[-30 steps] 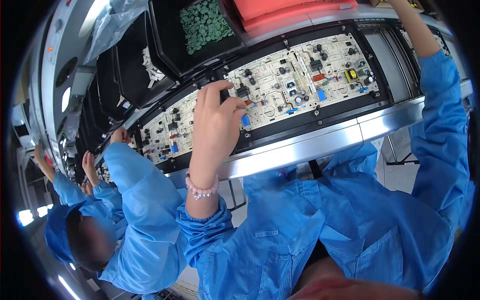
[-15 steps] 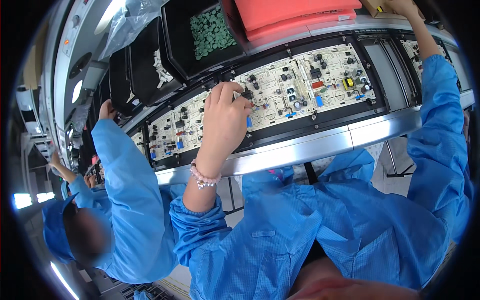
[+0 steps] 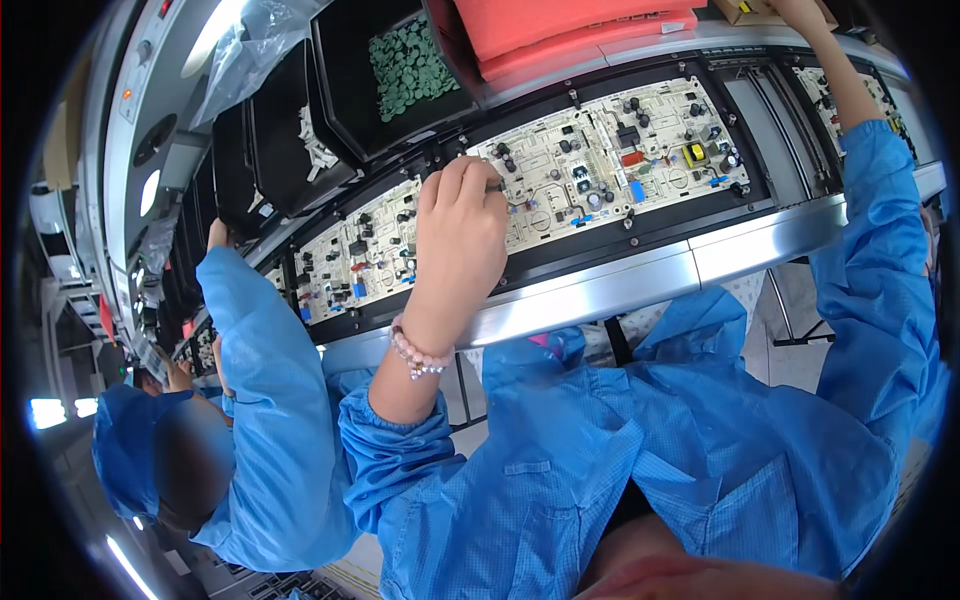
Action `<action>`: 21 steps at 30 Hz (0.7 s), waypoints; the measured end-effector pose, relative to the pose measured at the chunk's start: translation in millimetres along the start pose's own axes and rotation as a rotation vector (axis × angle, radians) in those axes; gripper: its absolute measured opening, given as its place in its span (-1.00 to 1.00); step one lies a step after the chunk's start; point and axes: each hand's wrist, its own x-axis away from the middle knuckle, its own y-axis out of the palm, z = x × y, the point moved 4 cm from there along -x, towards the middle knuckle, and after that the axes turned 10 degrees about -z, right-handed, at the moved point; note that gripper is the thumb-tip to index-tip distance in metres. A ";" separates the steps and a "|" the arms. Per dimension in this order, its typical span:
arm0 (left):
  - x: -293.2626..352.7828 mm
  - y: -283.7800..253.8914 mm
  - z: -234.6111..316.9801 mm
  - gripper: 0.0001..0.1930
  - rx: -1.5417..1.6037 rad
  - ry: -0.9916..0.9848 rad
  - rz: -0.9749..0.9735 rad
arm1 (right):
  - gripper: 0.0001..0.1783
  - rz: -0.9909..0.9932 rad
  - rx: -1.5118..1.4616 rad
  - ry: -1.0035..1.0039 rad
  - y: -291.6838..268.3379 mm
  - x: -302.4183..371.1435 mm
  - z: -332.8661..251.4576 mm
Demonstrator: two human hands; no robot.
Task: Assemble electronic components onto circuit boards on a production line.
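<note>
My left hand (image 3: 461, 236), with a pink bead bracelet (image 3: 418, 353) at the wrist, is over the left end of a cream circuit board (image 3: 540, 228). Its fingers are curled down together at the board's surface, and what lies between them is hidden. Black, blue, red and yellow components stand on this board, which sits in a black carrier frame (image 3: 640, 236). My right arm stretches to the far right, where my right hand (image 3: 800, 14) is at an open cardboard box (image 3: 745, 12). The upper edge of the view cuts off its fingers.
Black bins (image 3: 345, 95) behind the boards hold green discs (image 3: 412, 68) and white parts (image 3: 318, 150). Red foam sheets (image 3: 570, 35) lie beside them. A metal rail (image 3: 600, 275) runs along the front. At left, a co-worker in blue (image 3: 275, 400) reaches toward the bins.
My left hand has turned slightly and its fingertips now sit lower behind the knuckles. My right hand stays by the box. The co-worker's head and arm have shifted a little; the view has tilted slightly.
</note>
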 end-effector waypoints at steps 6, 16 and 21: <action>-3.9 2.8 -25.6 -0.87 0.384 -0.034 -0.004 | -0.32 0.388 -0.643 -0.034 -8.5 29.1 -28.5; 38.3 52.8 -293.1 -0.64 0.079 -0.790 0.081 | -0.70 -0.242 -1.802 -0.792 -0.8 124.0 -202.2; 17.3 56.1 -271.4 -0.73 0.057 -0.906 -0.214 | -0.61 -0.461 -1.734 -0.825 8.7 189.3 -230.3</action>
